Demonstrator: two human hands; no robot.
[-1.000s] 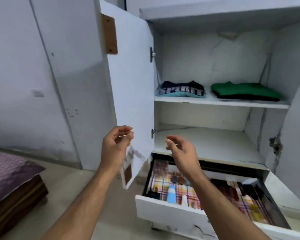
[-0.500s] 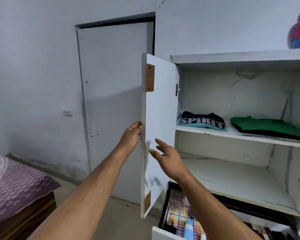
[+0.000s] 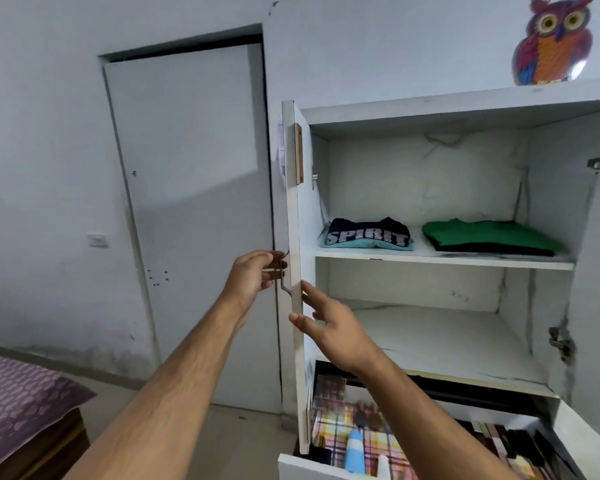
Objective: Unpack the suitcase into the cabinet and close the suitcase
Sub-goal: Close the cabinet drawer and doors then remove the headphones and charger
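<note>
Cabinet (image 3: 465, 105), frame right, open. Door (image 3: 295, 237) edge-on at centre. Left hand (image 3: 248, 278) grips door handle (image 3: 284, 271); right hand (image 3: 329, 327) unclenched, fingers against door edge. Shelf: navy shirt (image 3: 368, 232) printed "SPIRIT", green shirt (image 3: 489, 235). Suitcase out of frame.

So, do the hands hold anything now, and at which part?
The left hand grips the metal handle on the outer face of the cabinet door. The right hand holds nothing; its straight fingers are at the door's edge.
</note>
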